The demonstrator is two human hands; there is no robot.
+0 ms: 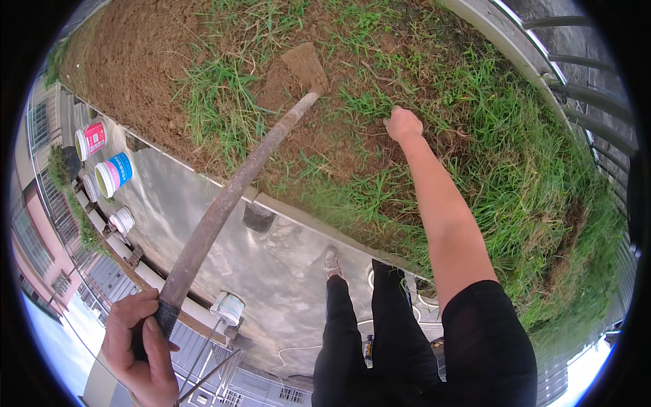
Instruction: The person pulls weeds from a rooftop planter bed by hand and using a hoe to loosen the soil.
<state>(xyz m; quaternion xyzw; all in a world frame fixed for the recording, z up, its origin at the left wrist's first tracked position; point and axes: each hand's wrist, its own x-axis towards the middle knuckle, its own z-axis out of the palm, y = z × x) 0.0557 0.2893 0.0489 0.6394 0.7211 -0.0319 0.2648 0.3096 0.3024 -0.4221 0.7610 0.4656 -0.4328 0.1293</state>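
My left hand (pixel 140 346) is closed around the dark-wrapped end of a hoe's long wooden handle (pixel 218 213). The handle runs up and to the right to a soil-caked hoe blade (pixel 305 63), which rests on the brown earth beside grass tufts. To the right of the blade, my right hand (pixel 404 124) is down in the bed with its fingers curled at a tuft of green grass (pixel 368 102); whether it grips the blades cannot be made out. Dense long grass (pixel 519 183) lies right of my forearm, and loose soil (pixel 127 66) spreads at the left.
A low concrete edging (pixel 310 224) borders the bed, with my feet on the wet concrete floor (pixel 285 274) side. Paint buckets (pixel 114 174) stand at the left, another white bucket (pixel 228 308) lower down. Metal railings (pixel 595 96) curve along the right. A thin hose (pixel 300 348) lies near my legs.
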